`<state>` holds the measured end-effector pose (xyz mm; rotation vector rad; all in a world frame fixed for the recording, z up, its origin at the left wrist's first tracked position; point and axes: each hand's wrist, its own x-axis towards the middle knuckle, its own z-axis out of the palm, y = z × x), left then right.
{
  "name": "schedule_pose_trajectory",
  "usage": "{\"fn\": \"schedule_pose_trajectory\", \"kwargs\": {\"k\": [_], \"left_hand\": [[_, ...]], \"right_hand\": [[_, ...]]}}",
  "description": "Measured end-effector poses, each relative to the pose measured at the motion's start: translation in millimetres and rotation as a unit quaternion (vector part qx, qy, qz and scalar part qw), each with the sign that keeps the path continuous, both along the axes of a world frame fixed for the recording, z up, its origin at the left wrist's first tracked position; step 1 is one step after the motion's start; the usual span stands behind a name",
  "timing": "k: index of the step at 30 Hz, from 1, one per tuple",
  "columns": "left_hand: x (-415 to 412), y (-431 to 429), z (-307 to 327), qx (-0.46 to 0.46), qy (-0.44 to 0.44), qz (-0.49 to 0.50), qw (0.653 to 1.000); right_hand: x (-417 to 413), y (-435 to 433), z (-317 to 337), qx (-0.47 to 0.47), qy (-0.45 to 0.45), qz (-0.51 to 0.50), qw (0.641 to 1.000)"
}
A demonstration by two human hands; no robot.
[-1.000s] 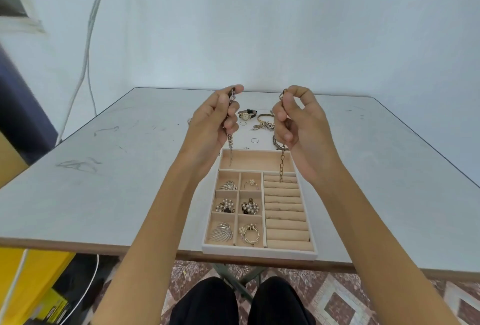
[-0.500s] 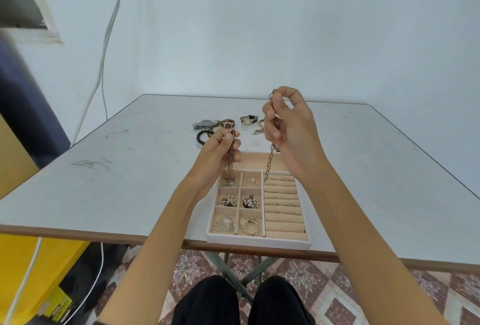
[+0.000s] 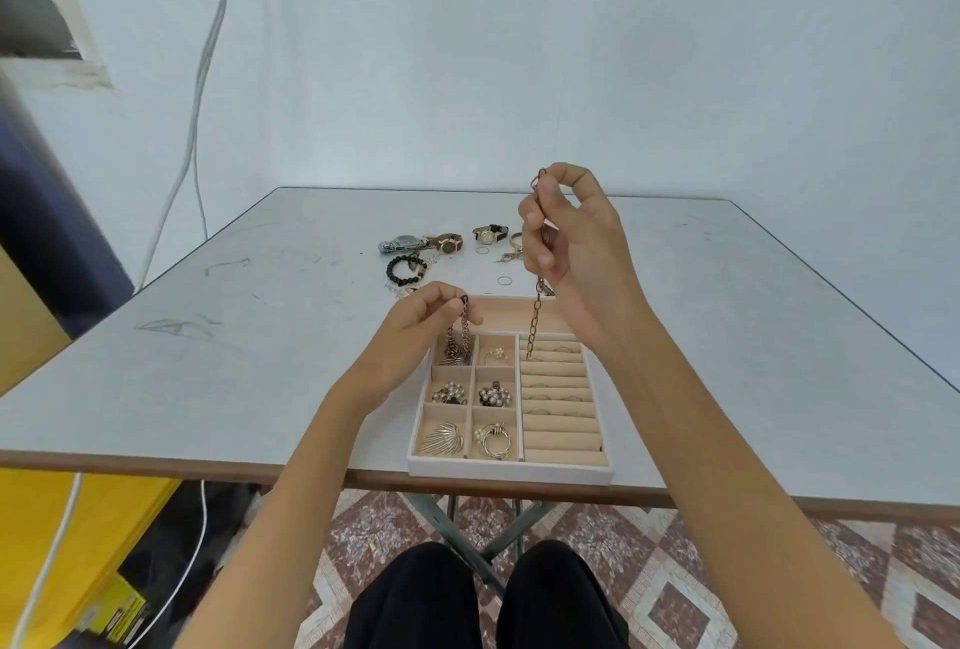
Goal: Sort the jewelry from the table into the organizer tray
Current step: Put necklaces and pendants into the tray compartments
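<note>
Presently, left to right. Table (image 3: 260, 362): pale grey top with scuff marks.

Loose jewelry, far side: silver watch (image 3: 400, 244); brown-dial watch (image 3: 448, 244) touching it; black bead bracelet (image 3: 406, 270) just in front; gold-faced watch (image 3: 488, 234) with a dark strap; two thin rings (image 3: 482, 250), apart from each other.

Left hand (image 3: 421, 326): low over the tray's far-left corner, thumb and forefinger pinching the top of a dark chain (image 3: 466, 331). The chain hangs straight down, its lower end heaped in the far-left small compartment on top of a piece already there.

Organizer tray (image 3: 509, 473): at the near table edge. Six small compartments on the left hold a pearl ring (image 3: 496, 353), two pearl clusters (image 3: 449, 394), a silver leaf brooch (image 3: 441, 439) and a gold circle brooch (image 3: 492, 439). Ring rolls (image 3: 563, 422) are on the right, several rings seated in them.

Right hand (image 3: 571, 253): raised higher, fingers curled round a gold-toned chain (image 3: 534, 326). Its end ring sticks up above the fingertips, and its free end dangles over the farthest ring rolls.
</note>
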<state>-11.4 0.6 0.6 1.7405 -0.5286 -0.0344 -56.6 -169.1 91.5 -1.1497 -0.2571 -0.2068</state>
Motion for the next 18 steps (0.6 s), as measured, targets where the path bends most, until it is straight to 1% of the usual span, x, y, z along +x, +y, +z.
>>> {"fn": "schedule_pose_trajectory", "kwargs": {"k": [7, 12, 16, 18], "left_hand": [[3.3, 10.8, -10.8, 0.056, 0.006, 0.041, 0.998], [2.5, 11.1, -11.7, 0.105, 0.008, 0.037, 0.994], [2.1, 5.4, -8.5, 0.171, -0.04, 0.039, 0.984], [5.1, 4.6, -8.3, 0.2, -0.072, 0.063, 0.975]], "right_hand": [[0.3, 0.9, -0.7, 0.002, 0.003, 0.004, 1.0], [0.3, 0.2, -1.0, 0.009, 0.005, 0.005, 1.0], [0.0, -1.0, -1.6, 0.005, 0.008, 0.003, 1.0], [-0.1, -1.8, -1.9, 0.005, 0.009, 0.002, 1.0]]}}
